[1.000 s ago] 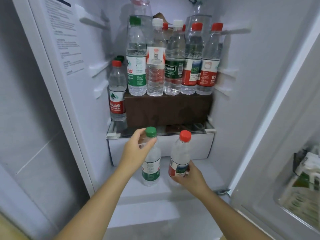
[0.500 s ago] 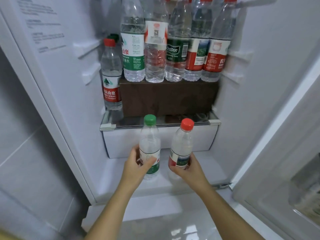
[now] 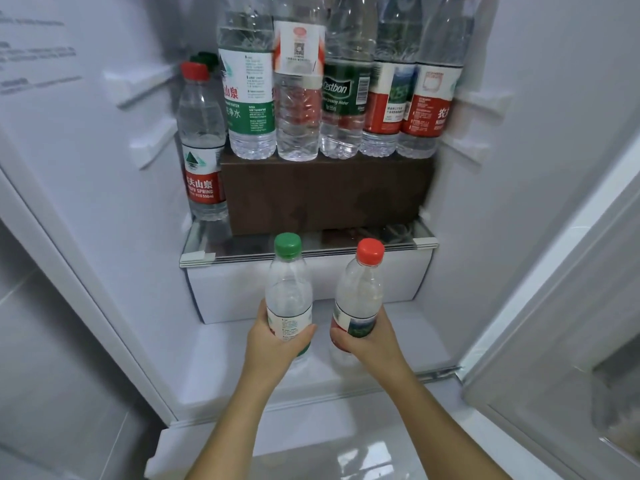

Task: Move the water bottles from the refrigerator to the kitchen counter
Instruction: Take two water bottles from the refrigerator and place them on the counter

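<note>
Two water bottles are held upright at the mouth of the open refrigerator (image 3: 104, 168), one in each hand. The green-capped bottle (image 3: 289, 292) is gripped round its labelled lower half by the left hand (image 3: 277, 344), whose fingers (image 3: 262, 311) are curled about it. The red-capped bottle (image 3: 360, 289), just beside it on the right and tilted slightly right, is gripped the same way by the right hand (image 3: 370, 344).

Both long axes run close to vertical, with caps up and on the far side. The bases are hidden behind the hands, so it cannot be told whether they rest on the white compartment floor (image 3: 225, 358).

The caps are seen just in front of the glass shelf (image 3: 311, 254) edge, so a pull towards the near side is judged the open way out. The door (image 3: 554, 306) stands wide at the right.

Much of the task is judged to be left. A row of bottles (image 3: 298, 98) is lined up on a brown box (image 3: 325, 195), and another red-capped one (image 3: 202, 150) stands at the far left of the shelf. The worktop is not in view.
</note>
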Demonstrator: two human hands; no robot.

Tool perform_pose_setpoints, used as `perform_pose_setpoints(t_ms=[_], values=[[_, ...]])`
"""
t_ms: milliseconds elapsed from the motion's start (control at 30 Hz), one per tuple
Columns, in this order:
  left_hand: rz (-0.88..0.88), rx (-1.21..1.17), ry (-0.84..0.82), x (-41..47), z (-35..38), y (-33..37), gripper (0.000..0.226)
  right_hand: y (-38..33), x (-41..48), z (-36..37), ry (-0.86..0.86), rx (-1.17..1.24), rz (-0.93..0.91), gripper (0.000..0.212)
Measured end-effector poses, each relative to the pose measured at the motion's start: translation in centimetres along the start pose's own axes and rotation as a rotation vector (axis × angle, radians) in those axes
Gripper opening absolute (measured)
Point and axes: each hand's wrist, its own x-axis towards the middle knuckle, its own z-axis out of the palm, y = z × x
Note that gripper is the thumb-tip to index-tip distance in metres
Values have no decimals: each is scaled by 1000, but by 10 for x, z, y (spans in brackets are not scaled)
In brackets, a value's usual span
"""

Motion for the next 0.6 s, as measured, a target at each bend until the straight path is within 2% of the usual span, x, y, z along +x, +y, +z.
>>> perform_pose_setpoints(t_ms=[133, 300, 600], values=[[20, -15, -50, -7, -5, 3, 53, -11, -16, -1, 87, 13, -3, 46], [81, -6, -140, -15, -2, 27, 50, -19, -53, -7, 216, 11, 32, 49], [122, -15, -394, -52, 9, 42, 52, -32, -128, -38, 455, -20, 24, 41]])
